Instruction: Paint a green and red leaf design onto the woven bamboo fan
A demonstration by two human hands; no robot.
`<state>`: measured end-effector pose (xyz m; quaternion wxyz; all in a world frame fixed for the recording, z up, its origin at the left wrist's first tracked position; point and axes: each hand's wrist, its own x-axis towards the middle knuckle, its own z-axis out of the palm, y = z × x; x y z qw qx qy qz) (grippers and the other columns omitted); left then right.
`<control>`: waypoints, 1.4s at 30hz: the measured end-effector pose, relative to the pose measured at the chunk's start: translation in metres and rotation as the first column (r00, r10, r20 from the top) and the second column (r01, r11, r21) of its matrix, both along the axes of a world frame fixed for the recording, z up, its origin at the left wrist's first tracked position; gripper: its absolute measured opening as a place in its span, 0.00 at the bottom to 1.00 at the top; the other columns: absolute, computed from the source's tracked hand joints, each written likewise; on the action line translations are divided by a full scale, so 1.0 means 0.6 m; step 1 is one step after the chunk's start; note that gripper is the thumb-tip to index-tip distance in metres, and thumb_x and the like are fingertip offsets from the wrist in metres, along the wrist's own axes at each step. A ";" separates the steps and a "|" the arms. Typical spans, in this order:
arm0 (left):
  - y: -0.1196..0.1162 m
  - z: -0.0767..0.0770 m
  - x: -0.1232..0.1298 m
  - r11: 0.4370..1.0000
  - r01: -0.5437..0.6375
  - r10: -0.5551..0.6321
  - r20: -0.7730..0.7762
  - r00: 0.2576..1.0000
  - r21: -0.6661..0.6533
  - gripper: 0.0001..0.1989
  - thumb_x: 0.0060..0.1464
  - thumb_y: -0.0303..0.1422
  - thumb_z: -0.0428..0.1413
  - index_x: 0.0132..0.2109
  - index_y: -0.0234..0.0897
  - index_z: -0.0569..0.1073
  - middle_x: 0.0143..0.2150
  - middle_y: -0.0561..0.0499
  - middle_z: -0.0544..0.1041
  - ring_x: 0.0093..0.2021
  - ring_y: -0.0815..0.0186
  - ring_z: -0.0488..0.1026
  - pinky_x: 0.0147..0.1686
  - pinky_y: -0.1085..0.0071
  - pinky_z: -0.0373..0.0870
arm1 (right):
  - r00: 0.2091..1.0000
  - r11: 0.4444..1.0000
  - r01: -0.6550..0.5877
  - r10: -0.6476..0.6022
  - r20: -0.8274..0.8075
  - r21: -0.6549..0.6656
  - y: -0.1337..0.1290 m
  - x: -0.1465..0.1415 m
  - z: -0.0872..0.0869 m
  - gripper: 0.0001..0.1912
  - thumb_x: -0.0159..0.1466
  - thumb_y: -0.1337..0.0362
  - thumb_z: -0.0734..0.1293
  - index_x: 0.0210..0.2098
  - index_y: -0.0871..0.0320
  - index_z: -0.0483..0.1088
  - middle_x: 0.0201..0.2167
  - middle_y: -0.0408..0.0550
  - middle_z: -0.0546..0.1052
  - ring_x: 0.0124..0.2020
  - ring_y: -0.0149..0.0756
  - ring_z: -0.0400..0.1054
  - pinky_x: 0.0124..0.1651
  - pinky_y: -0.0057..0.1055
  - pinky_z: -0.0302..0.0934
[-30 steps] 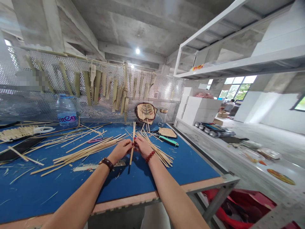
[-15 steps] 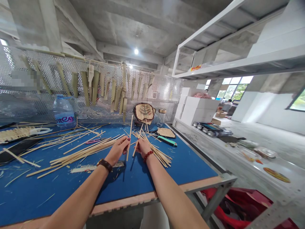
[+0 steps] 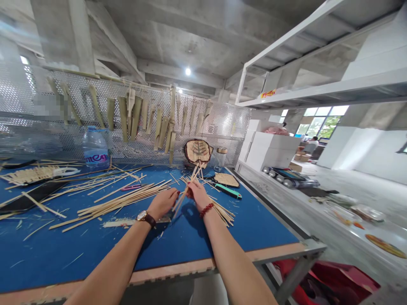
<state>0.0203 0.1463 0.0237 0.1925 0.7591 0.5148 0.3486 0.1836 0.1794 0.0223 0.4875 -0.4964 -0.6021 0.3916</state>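
Over the blue tabletop (image 3: 152, 250), my right hand (image 3: 198, 195) grips thin pale bamboo strips (image 3: 182, 201), which slant up and away from me. My left hand (image 3: 163, 204), fingers pinched together, is at the lower part of these strips; its exact hold is partly hidden. To the left of my left hand lies a loose bundle of bamboo strips (image 3: 124, 201). More bamboo strips (image 3: 225, 213) lie under and beside my right wrist. A flat bamboo piece (image 3: 119, 223) rests near my left wrist.
A green-handled cutter (image 3: 228, 190) and a small woven panel (image 3: 226, 179) lie right of my hands. Behind stand a woven fan-shaped piece (image 3: 198, 151), a glass jar (image 3: 220, 159) and a water bottle (image 3: 95, 147). Pink scissors (image 3: 131, 187) lie among strips at left.
My hands have come together, and the strips held apart in each hand before now cross or lie side by side. The view has shifted slightly left.
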 end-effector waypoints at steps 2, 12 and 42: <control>0.005 0.010 -0.031 0.991 -0.125 0.129 -0.086 0.988 0.047 0.15 0.61 0.37 0.43 0.33 0.40 0.71 0.30 0.48 0.76 0.33 0.61 0.70 0.36 0.67 0.61 | 0.992 0.994 0.095 -0.099 0.075 0.054 0.006 0.021 0.006 0.10 0.63 0.59 0.56 0.27 0.55 0.60 0.22 0.40 0.68 0.25 0.33 0.65 0.31 0.28 0.60; 0.013 0.005 -0.152 0.827 -0.560 0.511 -0.470 0.720 0.041 0.13 0.59 0.38 0.55 0.47 0.35 0.74 0.50 0.44 0.75 0.54 0.55 0.70 0.54 0.49 0.64 | 0.781 0.973 0.209 -0.225 0.582 0.097 0.025 0.101 -0.002 0.11 0.62 0.65 0.60 0.22 0.57 0.64 0.24 0.46 0.71 0.29 0.37 0.65 0.34 0.31 0.54; -0.022 0.020 -0.022 0.836 -0.064 0.365 -0.464 0.807 0.546 0.13 0.65 0.31 0.44 0.44 0.40 0.73 0.41 0.46 0.77 0.44 0.57 0.69 0.45 0.62 0.59 | 0.983 0.991 -0.112 0.100 -0.154 -0.072 0.000 0.001 -0.009 0.15 0.62 0.55 0.62 0.27 0.59 0.70 0.20 0.41 0.71 0.19 0.26 0.62 0.23 0.24 0.53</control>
